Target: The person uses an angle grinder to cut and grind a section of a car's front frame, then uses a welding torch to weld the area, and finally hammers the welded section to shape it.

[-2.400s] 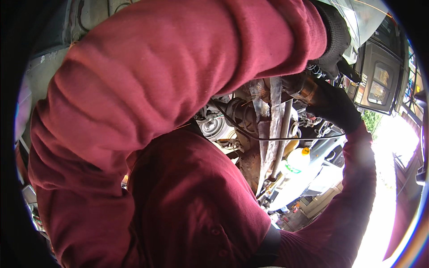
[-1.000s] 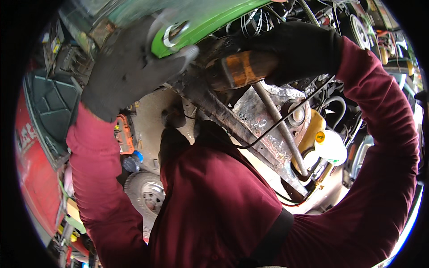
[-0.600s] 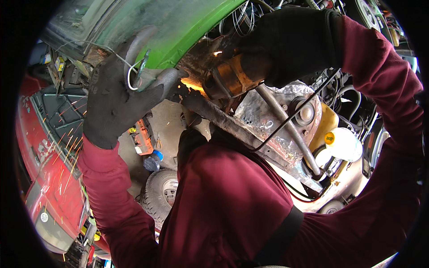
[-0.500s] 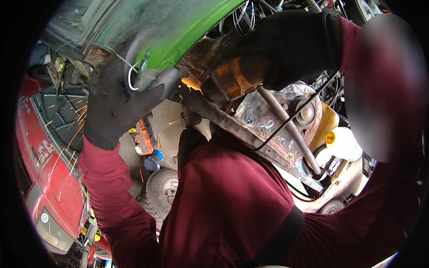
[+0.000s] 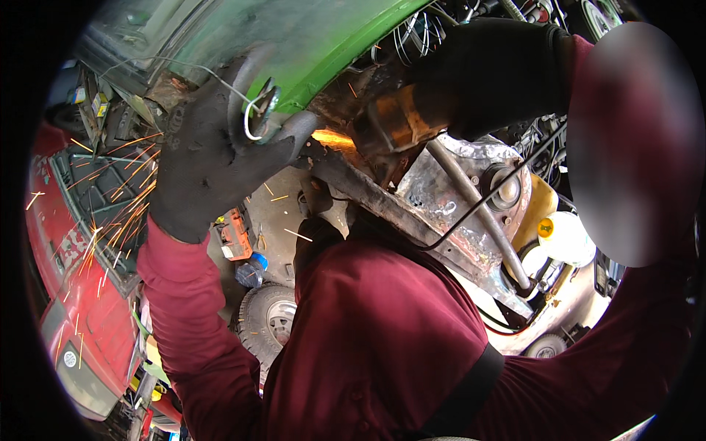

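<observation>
Beside our left black-gloved hand [image 5: 217, 151], we record a bright green curved panel [image 5: 318, 81], visible between spread thumb and fingers; whether they press it, we cannot tell. To its right, we find our right black-gloved hand [image 5: 478, 81] wrapped round an orange-and-dark cylindrical power tool [image 5: 403, 121]. Between both hands, we note an orange glow [image 5: 334, 138]; left of the left hand, orange sparks [image 5: 131, 209] streak.

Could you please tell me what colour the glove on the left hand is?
The glove is dark grey, clearest in the head view.
</observation>
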Demonstrator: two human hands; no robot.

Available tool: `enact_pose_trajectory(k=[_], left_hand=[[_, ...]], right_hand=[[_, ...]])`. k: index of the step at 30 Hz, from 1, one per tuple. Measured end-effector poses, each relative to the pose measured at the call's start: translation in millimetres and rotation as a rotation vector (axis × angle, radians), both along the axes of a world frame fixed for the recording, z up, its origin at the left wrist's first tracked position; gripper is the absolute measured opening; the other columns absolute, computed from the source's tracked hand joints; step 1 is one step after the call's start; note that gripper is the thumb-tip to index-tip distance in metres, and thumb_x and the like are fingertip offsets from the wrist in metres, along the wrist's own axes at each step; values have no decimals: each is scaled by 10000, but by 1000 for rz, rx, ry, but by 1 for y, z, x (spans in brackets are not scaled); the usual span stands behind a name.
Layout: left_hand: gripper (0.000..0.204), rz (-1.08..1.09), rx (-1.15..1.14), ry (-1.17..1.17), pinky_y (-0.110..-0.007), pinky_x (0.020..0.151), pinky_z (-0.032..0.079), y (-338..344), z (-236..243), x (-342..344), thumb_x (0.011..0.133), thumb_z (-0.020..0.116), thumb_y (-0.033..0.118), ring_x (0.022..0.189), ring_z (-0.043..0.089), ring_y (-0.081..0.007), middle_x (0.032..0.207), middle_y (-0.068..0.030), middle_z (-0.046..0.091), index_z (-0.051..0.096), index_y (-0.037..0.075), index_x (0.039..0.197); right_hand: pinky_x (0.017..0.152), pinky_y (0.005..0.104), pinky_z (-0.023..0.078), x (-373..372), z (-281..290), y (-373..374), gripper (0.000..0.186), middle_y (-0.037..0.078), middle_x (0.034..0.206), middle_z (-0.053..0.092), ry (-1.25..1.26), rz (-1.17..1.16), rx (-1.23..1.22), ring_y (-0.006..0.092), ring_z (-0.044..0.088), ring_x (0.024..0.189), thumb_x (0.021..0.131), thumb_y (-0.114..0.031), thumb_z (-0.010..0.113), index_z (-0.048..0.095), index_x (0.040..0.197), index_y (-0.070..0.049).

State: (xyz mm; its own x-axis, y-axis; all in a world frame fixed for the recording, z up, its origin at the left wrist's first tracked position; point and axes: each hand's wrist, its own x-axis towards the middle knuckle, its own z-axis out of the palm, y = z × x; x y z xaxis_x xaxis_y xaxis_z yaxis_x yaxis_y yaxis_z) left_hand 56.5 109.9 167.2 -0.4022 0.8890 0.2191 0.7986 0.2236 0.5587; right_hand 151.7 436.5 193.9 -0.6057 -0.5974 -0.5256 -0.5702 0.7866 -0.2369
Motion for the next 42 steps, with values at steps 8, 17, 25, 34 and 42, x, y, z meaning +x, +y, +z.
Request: enact_pose_trajectory(k=[8,17,25,34,42], left_hand=[[463,-7,-5,14,-462,1071,545,0,2,-2,969,785,220,1202,721,-368,1477,-212,653,667,92,1398],[686,127,-63,4,-445,1010,573,-5,-6,-5,868,859,172,1199,721,-318,1347,-171,722,614,81,1502],[573,9,9,308,-442,954,610,-9,-13,-8,894,862,168,1152,726,-343,1393,-146,678,660,92,1425],[458,-159,72,597,-491,957,600,-11,-17,-14,963,808,271,1190,694,-393,1393,-164,649,685,334,1400],[645,106,74,67,-455,1034,571,-2,6,8,911,881,351,1193,714,-412,1261,-243,724,657,-10,1396]], right_hand=[[961,465,610,-3,-6,-12,513,164,1118,752,58,-24,-76,349,739,1052,918,-407,790,703,1292,-68],[978,460,603,1,-23,-25,501,170,1153,744,146,-9,-124,349,731,1077,961,-445,762,704,1284,-67],[994,456,597,4,-31,-26,500,175,1184,737,286,35,-126,349,724,1099,1000,-480,738,705,1277,-66],[1046,449,572,4,-17,-41,560,169,1242,725,20,-103,-69,341,707,1134,1047,-574,664,707,1286,-69],[1022,440,579,-4,13,-40,539,160,1212,742,-125,-259,55,327,719,1121,1034,-518,706,695,1305,-52]])
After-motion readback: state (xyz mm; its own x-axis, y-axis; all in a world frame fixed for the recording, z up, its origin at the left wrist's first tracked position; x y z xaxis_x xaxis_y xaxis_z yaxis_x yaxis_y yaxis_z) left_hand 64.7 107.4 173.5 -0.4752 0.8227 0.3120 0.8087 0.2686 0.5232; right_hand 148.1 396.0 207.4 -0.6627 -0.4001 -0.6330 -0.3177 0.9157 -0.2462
